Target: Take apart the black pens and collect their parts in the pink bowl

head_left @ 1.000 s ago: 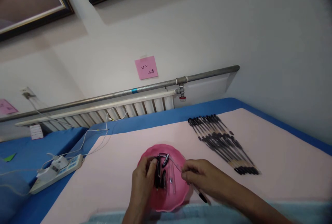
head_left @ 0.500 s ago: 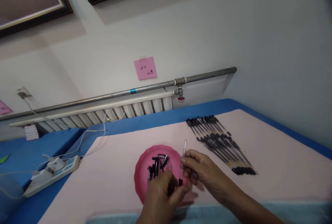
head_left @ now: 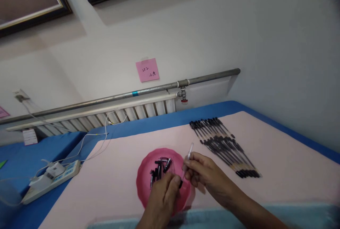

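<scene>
A pink dish [head_left: 145,179] with several black pen parts [head_left: 159,168] and clear tubes sits on the pink mat near me. My right hand [head_left: 203,172] pinches a clear pen barrel [head_left: 188,157] that points up and away over the dish's right rim. Just left of it, over the dish, my left hand [head_left: 163,197] is closed, its fingertips on a small black piece at the barrel's lower end. A row of several finished black pens [head_left: 223,146] lies to the right on the mat.
The pink mat [head_left: 278,158] covers a blue table [head_left: 164,121]. A white power strip [head_left: 50,177] with cables lies at the left. Behind the table run a radiator [head_left: 106,115] and a grey pipe [head_left: 207,76]. A pink note [head_left: 147,69] is stuck on the wall.
My right hand lifted the clear barrel from a low slant to upright. The left hand left the pile in the dish and came to the barrel's lower end with a black piece.
</scene>
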`<state>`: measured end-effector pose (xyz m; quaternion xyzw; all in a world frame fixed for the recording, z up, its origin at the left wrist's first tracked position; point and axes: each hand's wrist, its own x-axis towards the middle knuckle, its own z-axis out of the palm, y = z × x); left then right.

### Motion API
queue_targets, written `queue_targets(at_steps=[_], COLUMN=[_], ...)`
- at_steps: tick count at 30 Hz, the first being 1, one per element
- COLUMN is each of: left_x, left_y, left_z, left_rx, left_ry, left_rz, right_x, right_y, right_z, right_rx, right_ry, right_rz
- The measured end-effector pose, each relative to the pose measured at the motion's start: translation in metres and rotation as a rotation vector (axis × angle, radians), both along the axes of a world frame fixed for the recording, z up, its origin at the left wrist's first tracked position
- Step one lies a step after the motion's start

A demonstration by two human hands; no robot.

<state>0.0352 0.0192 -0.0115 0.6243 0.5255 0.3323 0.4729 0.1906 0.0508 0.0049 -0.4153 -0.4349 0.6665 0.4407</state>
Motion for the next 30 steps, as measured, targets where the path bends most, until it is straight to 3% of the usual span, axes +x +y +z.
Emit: queue_targets(at_steps=[2, 5, 10, 15, 19, 26, 30], left_x=[0.0009, 0.0013, 0.0004, 0.0011, 0.0, -0.0015, -0.0009], left_y=[0.0003, -0.0004, -0.0018, -0.0012, -0.001, -0.0037, -0.0012], left_z=[-0.0012, -0.0018, -0.001, -0.0006, -0.0003, 0.0043, -0.0004], left_rx=[0.073, 0.089, -0.064, 0.08, -0.054, -0.271, -0.42], left_ry=[0.068, 0.095, -0.026, 0.068, 0.003, -0.294, -0.445], left_rz=[0.058, 0.039, -0.071, 0.028, -0.046, -0.146, -0.086], right_x=[-0.0007, -0.0015, -0.002, -0.0037, -0.005, -0.0056, -0.0044], right_y=[-0.0001, 0.0001, -0.0001, -0.0031, -0.0033, -0.0063, -0.0072], right_z=[-0.0011, -0.0016, -0.0005, 0.0002, -0.0011, 0.0013, 0.0046], right_rx=[0.004, -0.001, -0.012, -0.006, 0.005, 0.069, 0.084], right_ry=[-0.031, -0.059, -0.049, -0.075, -0.071, -0.013, 0.032], right_rz=[-0.012, -0.016, -0.006, 0.008, 0.01, 0.014, 0.023])
